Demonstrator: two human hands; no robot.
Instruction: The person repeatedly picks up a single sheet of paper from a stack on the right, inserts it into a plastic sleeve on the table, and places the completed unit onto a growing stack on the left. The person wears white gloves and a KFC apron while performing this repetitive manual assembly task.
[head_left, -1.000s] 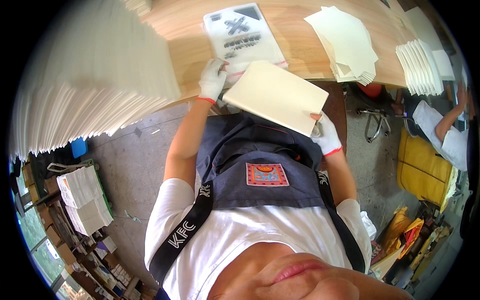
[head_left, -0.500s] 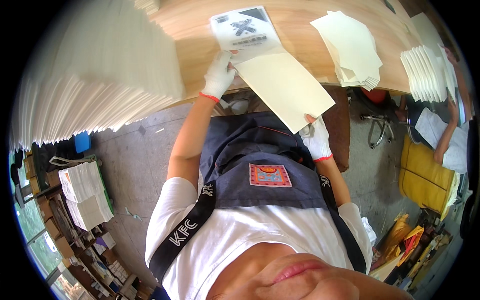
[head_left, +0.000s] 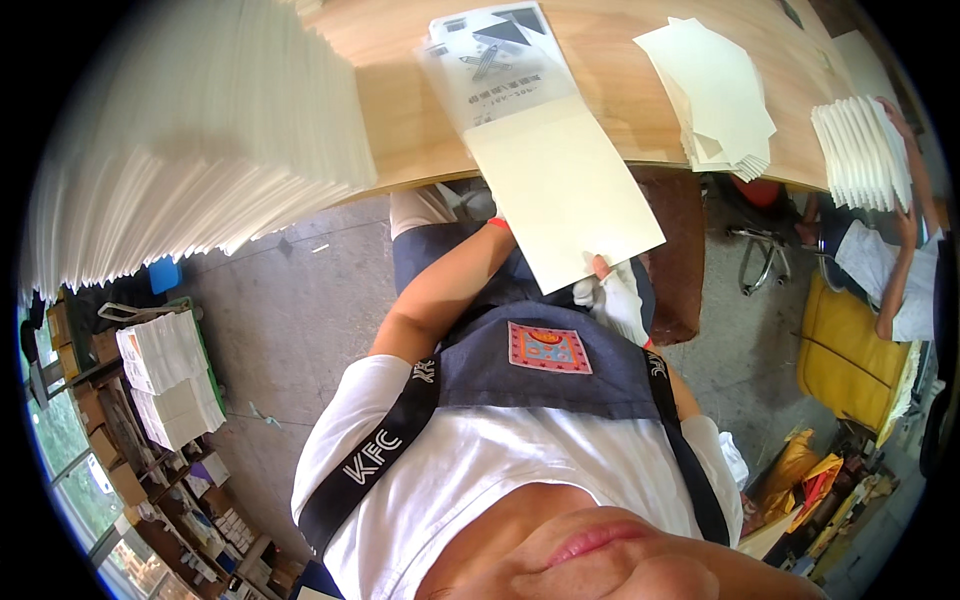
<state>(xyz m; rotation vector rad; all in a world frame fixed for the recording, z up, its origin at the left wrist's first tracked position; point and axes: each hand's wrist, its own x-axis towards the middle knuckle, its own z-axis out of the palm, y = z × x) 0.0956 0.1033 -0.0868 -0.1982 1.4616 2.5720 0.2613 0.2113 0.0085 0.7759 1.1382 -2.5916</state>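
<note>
A cream-coloured sheet (head_left: 562, 185) slants from the table edge down over my lap. Its far end meets a translucent printed plastic sheet or bag (head_left: 505, 85) with a crossed-pencils picture; whether it lies inside or on top I cannot tell. My right hand (head_left: 612, 298), in a white glove, grips the sheet's near edge, thumb on top. My left hand is almost wholly hidden beneath the cream sheet; only its red glove cuff (head_left: 500, 224) and a bit of white glove show, so its fingers cannot be seen. More printed plastic lies under the first piece.
A tall stack of white paper (head_left: 230, 130) fills the table's left side. Fanned cream sheets (head_left: 715, 95) lie to the right on the wooden table (head_left: 600, 60). Farther right, a person (head_left: 900, 260) handles a bundle of folded white sheets (head_left: 860, 150). A brown stool (head_left: 678, 270) stands by my lap.
My left hand has left the join of cream sheet and plastic and gone underneath the sheet. The cream sheet has come nearer and steeper, and the right hand has shifted slightly nearer with it.
</note>
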